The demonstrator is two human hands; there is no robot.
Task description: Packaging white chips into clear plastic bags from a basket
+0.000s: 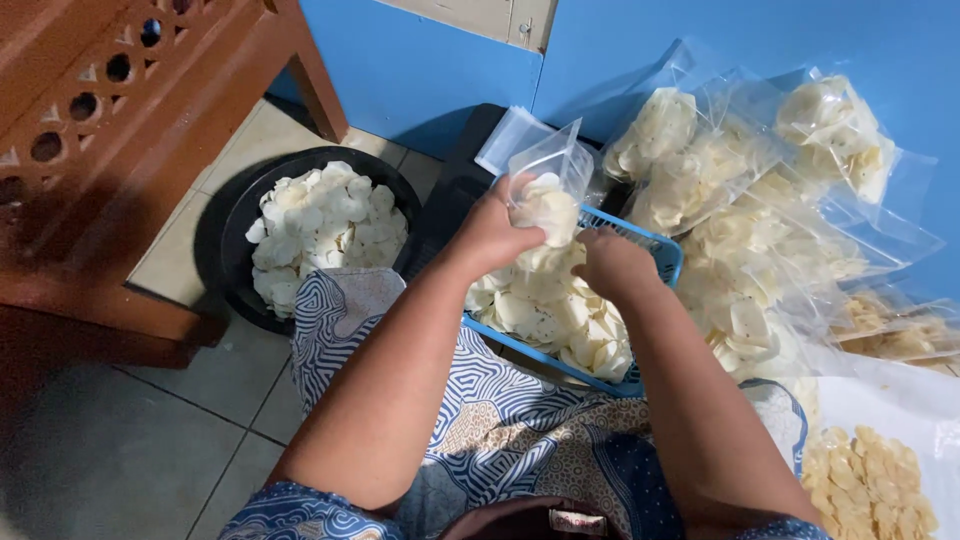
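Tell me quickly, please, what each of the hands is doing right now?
Left hand: closed, holding a clear plastic bag of white chips.
Right hand: curled over the chips in the blue basket; whether it grips any cannot be told.

The fingers of the right hand (612,262) are hidden among the white chips in the blue basket (655,250), whose near rim goes under both forearms. At five o'clock, the heap of yellow chips (870,485) is cut by the lower and right edges. At nine o'clock, the wooden furniture (110,130) runs out of the picture.
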